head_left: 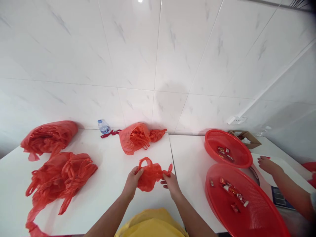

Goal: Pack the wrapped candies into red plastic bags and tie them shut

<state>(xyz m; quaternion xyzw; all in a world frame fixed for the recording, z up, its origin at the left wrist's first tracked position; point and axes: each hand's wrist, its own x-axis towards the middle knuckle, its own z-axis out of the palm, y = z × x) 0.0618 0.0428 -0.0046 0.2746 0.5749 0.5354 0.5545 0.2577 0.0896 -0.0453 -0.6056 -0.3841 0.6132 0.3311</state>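
Note:
A small red plastic bag [149,177] is stretched between my two hands above the white table. My left hand [133,182] pinches its left side, below a handle loop that stands up. At the other side, my right hand [171,185] grips the twisted handle end between thumb and fingers. Beyond them, near the wall, sits a fuller red plastic bag [127,141] with more crumpled red plastic in its mouth. On the left lies a loose heap of red plastic bags [66,174], with a bulging red bundle [51,135] behind it.
Two red baskets [261,210] [209,148] with several small wrapped items stand on the right. A water bottle [103,127] and a cardboard box [251,140] are near the wall. Another person's hand [270,166] reaches in at the far right.

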